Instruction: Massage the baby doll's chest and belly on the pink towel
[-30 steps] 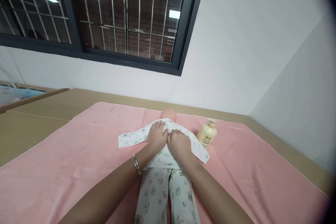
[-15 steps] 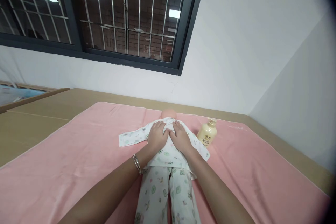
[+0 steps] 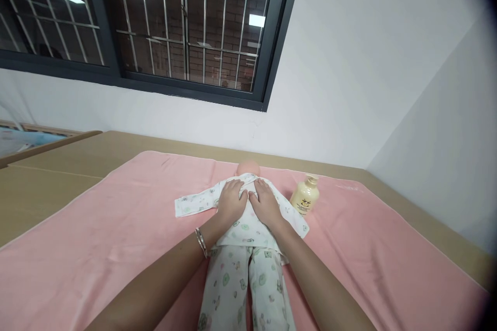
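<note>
A baby doll [image 3: 248,167] lies on a pink sheet [image 3: 128,227], its head at the far end. It wears a white printed top [image 3: 246,232] and matching trousers [image 3: 227,284]. Flat on the left side of the doll's chest rests my left hand [image 3: 232,201], fingers stretched out. My right hand [image 3: 266,202] lies flat on the right side of the chest, thumbs almost meeting in the middle. Both hands are open and hold nothing. The doll's left-side sleeve [image 3: 196,204] stretches out sideways; the other slants down beside my right forearm.
A pale yellow pump bottle [image 3: 305,196] stands on the sheet to the right of the doll. Behind the tan tabletop [image 3: 58,165] rises a white wall [image 3: 330,62] with a dark-framed barred window [image 3: 186,26]. Bluish plastic [image 3: 31,138] shows at the far left.
Both hands stay flat on the doll's chest with hardly any movement. The whole view has shifted very slightly.
</note>
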Motion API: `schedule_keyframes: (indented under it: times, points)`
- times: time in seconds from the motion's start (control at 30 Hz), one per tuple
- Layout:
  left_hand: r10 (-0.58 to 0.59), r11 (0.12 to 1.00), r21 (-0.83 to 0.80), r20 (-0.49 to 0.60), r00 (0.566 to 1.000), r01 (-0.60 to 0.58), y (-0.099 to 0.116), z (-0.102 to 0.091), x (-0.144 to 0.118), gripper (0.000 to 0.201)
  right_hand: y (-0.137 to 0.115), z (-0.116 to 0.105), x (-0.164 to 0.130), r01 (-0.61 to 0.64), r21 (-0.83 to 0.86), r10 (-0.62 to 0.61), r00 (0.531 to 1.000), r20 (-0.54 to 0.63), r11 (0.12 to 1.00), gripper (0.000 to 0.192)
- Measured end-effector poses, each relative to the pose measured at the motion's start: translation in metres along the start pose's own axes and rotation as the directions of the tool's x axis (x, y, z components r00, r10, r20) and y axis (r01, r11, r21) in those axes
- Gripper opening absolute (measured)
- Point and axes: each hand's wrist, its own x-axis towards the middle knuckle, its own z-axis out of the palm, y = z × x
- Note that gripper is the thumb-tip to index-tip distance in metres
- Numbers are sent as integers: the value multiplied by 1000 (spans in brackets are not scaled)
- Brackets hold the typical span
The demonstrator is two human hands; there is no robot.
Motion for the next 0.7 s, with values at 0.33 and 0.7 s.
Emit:
schedule_keyframes:
  times: [0.33,0.7]
  points:
    - [48,996,78,-40,998,-45,6,-6,-2,19,-4,-5,0,5,-35,-5,1000,23,999,53]
    - [-53,996,65,-26,998,55,0,-3,-1,31,-47,-3,-19,-26,-313,29,1000,4,949,45]
